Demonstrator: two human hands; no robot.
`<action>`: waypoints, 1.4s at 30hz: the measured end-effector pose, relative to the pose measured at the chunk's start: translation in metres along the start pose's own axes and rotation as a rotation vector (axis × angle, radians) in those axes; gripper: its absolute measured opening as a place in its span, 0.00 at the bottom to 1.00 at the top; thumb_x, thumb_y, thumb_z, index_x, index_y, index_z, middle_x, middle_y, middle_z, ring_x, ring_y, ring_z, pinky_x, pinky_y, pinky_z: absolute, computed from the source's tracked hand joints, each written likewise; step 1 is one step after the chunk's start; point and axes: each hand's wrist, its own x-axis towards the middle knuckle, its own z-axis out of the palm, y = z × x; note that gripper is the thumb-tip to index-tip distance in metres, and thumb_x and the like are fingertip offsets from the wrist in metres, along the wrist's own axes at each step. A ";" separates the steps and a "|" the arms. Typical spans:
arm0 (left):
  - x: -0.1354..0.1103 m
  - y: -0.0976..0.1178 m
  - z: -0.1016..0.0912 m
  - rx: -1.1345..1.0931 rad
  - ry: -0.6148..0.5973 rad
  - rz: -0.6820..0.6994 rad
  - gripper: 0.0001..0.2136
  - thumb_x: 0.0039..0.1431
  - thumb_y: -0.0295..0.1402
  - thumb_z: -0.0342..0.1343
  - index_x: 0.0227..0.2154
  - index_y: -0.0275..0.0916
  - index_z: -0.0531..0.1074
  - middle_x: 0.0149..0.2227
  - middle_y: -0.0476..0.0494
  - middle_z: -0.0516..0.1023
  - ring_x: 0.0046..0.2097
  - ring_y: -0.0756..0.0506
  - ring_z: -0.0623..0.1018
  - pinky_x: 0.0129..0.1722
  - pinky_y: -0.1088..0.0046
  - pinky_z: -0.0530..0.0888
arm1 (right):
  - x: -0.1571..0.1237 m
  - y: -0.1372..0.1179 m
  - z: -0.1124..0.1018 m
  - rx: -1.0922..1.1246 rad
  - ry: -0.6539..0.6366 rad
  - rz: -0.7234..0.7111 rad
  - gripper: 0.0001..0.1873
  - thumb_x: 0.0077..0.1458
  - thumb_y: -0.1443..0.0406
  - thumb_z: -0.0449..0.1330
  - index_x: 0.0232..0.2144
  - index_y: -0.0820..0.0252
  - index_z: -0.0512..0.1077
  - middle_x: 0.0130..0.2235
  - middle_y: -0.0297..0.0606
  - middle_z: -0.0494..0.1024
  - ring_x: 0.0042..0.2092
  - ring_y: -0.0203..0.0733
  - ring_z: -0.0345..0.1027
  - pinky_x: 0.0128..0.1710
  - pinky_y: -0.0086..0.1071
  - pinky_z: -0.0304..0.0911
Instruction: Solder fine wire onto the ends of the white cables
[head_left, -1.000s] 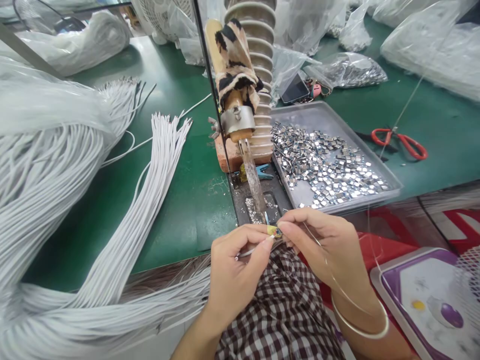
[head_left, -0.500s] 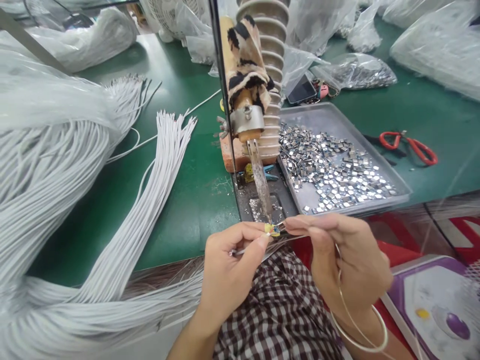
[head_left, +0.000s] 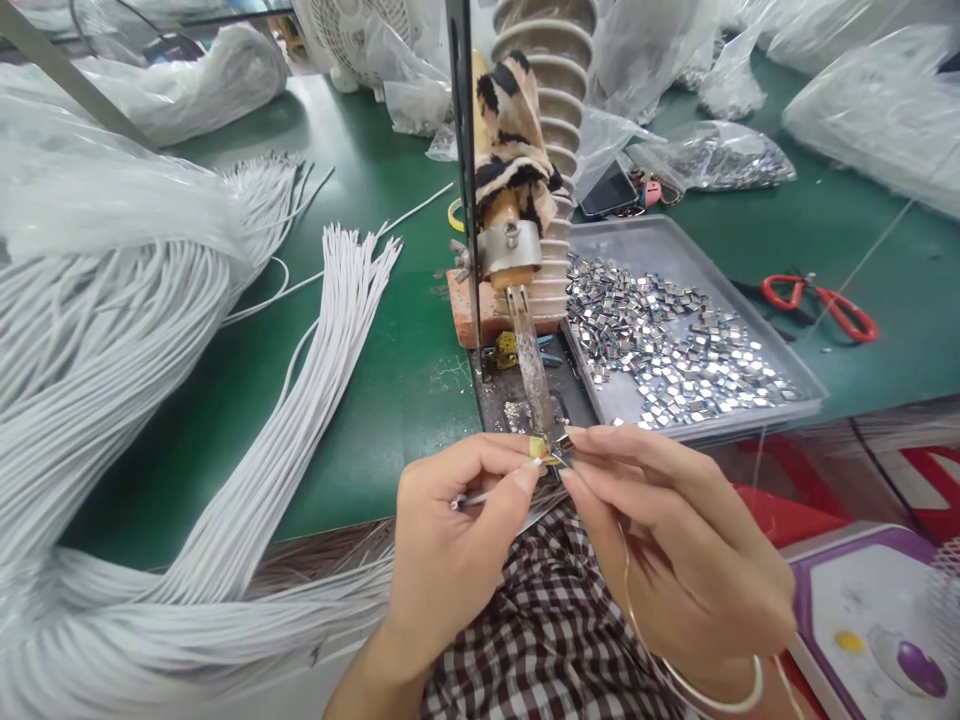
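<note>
My left hand [head_left: 450, 540] is closed in a pinch on a thin white cord end [head_left: 480, 497], with a yellow-taped fingertip. My right hand [head_left: 675, 540] pinches a small silver metal clip [head_left: 562, 443] against that cord end, right under the tip of the metal press tool [head_left: 531, 360]. A thin clear thread [head_left: 637, 620] trails down past my right wrist, which wears a bangle. Both hands hover over my checked lap at the table's front edge.
A grey tray [head_left: 637, 240] with several silver clips [head_left: 675, 350] lies to the right of the press. White cord bundles [head_left: 300, 380] cover the left of the green table [head_left: 390, 330]. Red scissors [head_left: 821, 300], a phone [head_left: 609, 190], plastic bags and a purple tray [head_left: 870, 620] are also about.
My hands have stayed together while shifting slightly; my right hand's fingers have turned to pinch the clip onto the cord end below the press tip. The view has drifted left.
</note>
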 end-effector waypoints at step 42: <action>-0.028 -0.030 -0.001 -0.123 0.104 -0.121 0.18 0.72 0.40 0.46 0.34 0.39 0.78 0.41 0.41 0.83 0.31 0.50 0.81 0.26 0.77 0.75 | -0.019 0.023 -0.023 0.136 0.175 0.603 0.10 0.56 0.71 0.66 0.38 0.51 0.79 0.36 0.30 0.80 0.36 0.35 0.74 0.39 0.30 0.71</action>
